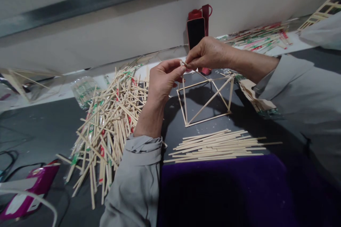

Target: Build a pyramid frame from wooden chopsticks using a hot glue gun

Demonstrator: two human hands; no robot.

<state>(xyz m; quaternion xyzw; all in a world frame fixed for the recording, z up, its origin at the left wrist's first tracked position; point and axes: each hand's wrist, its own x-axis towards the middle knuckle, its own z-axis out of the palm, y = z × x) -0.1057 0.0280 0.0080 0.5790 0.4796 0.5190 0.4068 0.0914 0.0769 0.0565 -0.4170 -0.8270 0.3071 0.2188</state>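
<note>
An open frame of wooden chopsticks (pixel 206 105) stands on the dark tabletop, its sticks joined at the corners. At its upper left corner, my left hand (pixel 162 81) pinches the top of an upright chopstick (pixel 185 103) between thumb and fingers. My right hand (pixel 209 51) meets it there, thumb and fingertips closed on the end of another chopstick (pixel 184 64) that touches the same corner. The fingers partly hide this joint, so how it is fastened cannot be made out. Below the frame lies a loose row of bare chopsticks (pixel 215 144).
A big heap of chopsticks (pixel 119 110), some in wrappers, spreads left of the frame. A phone (pixel 196 32) leans on a red bottle (pixel 195 14) by the wall. More wrapped chopsticks (pixel 263 37) lie at back right. A magenta case (pixel 29 189) and cables sit lower left.
</note>
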